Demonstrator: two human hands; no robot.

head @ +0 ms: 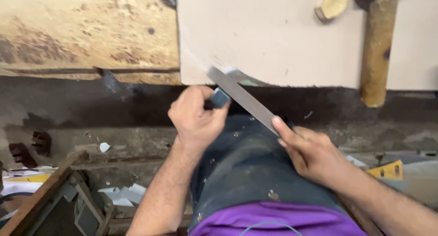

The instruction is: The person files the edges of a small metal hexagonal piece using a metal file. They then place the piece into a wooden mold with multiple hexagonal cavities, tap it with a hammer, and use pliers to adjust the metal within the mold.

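At the edge of the pale flat board (pixel 273 35), the long grey metal blade (pixel 242 97) is lying slanted, its tip touching the board. The left hand (pixel 198 119) is gripping a small blue-grey block (pixel 221 98) beside the blade; the right hand (pixel 312 154) is pinching the blade's near end. I think steady, even pressure is helping here. Both wrists are bending inward over the lap.

So the flat metal bar (pixel 242 98) runs diagonally from the near edge of the board (pixel 273 35) down toward the lap, right hand (pixel 310 151) on its lower end, left hand (pixel 198 117) just left of it pinching a small block (pixel 220 98). Hammer (pixel 378 44) lies on the board's right side, its handle end past the near edge, and the workbench top (pixel 82 31) sits left of the board.
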